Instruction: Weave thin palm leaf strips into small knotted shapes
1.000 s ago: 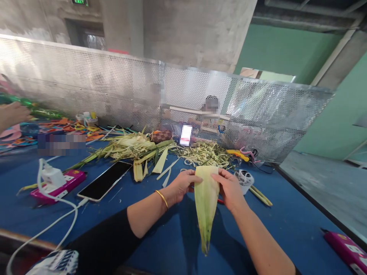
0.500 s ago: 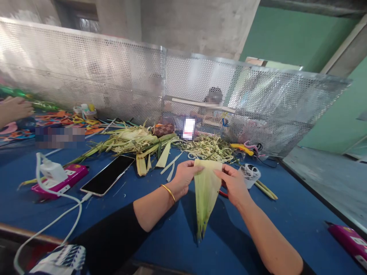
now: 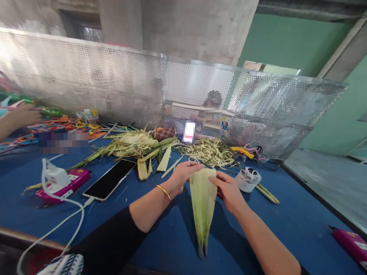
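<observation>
The left hand [image 3: 183,175] had shifted its pinch up the pale husk [image 3: 203,206], baring more surface toward the right hand [image 3: 230,191], which gripped the opposite edge.

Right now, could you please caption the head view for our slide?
Bare left hand and right hand hold a pale green, tapering husk over a blue tabletop.
</observation>
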Tool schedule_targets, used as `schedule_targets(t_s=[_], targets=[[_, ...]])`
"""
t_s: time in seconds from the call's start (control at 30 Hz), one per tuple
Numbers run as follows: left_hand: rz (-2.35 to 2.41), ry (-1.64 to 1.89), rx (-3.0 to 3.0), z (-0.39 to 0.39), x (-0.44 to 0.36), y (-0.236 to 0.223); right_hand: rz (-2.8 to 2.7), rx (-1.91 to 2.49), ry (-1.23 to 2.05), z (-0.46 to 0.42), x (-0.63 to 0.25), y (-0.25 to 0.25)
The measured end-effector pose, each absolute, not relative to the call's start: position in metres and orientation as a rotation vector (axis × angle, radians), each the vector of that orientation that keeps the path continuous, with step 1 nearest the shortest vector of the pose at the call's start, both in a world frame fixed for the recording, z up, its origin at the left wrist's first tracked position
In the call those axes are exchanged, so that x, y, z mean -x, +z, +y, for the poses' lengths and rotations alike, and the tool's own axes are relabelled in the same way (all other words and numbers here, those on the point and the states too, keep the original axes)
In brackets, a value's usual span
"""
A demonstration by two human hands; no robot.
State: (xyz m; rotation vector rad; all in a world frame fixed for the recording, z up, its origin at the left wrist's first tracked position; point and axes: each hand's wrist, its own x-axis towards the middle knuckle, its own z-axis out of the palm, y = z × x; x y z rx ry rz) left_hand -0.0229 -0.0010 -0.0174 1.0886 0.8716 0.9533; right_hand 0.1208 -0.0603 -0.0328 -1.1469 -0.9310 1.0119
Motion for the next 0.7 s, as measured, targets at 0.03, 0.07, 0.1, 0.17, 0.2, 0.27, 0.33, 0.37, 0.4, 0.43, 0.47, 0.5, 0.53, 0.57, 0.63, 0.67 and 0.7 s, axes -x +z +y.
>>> schedule_targets(t_s=[0.03, 0.07, 0.1, 0.17, 0.2, 0.27, 0.33, 0.37, 0.4, 0.43, 0.47, 0.5, 0.53, 0.57, 0.63, 0.67, 0.7], targets=[[0.855, 0.921, -1.144, -0.001, 0.023, -0.016, -0.957, 1.153, 1.036, -0.061, -0.120, -0.034], [0.844, 0.893, -1.205, 0.000, 0.024, -0.016, -0.996, 1.161, 1.058, -0.061, -0.120, -0.035], [0.843, 0.873, -1.263, 0.001, 0.023, -0.015, -1.041, 1.173, 1.066, -0.061, -0.119, -0.036], [0.863, 0.867, -1.365, 0.003, 0.024, -0.016, -1.112, 1.204, 1.004, -0.061, -0.119, -0.039], [0.876, 0.878, -1.405, 0.003, 0.024, -0.017, -1.140, 1.217, 0.955, -0.060, -0.118, -0.039], [0.900, 0.895, -1.457, 0.004, 0.027, -0.016, -1.159, 1.227, 0.883, -0.058, -0.118, -0.037], [0.916, 0.887, -1.462, 0.003, 0.031, -0.014, -1.173, 1.228, 0.880, -0.055, -0.117, -0.030], [0.918, 0.883, -1.447, 0.002, 0.033, -0.013, -1.187, 1.230, 0.896, -0.053, -0.116, -0.026], [0.911, 0.872, -1.443, 0.001, 0.035, -0.011, -1.206, 1.235, 0.910, -0.052, -0.116, -0.023], [0.906, 0.862, -1.438, 0.001, 0.036, -0.010, -1.225, 1.242, 0.915, -0.051, -0.117, -0.020], [0.908, 0.856, -1.430, 0.000, 0.036, -0.010, -1.244, 1.254, 0.908, -0.050, -0.118, -0.019], [0.909, 0.846, -1.424, -0.001, 0.036, -0.010, -1.254, 1.269, 0.890, -0.050, -0.119, -0.019], [0.909, 0.834, -1.418, -0.001, 0.036, -0.011, -1.256, 1.282, 0.866, -0.050, -0.121, -0.020], [0.909, 0.821, -1.417, -0.001, 0.034, -0.013, -1.260, 1.294, 0.841, -0.051, -0.123, -0.022], [0.906, 0.787, -1.435, -0.002, 0.031, -0.018, -1.276, 1.314, 0.799, -0.054, -0.127, -0.028], [0.905, 0.772, -1.451, -0.002, 0.029, -0.021, -1.284, 1.321, 0.785, -0.055, -0.128, -0.030], [0.907, 0.762, -1.468, -0.003, 0.028, -0.023, -1.289, 1.324, 0.781, -0.056, -0.129, -0.032]])
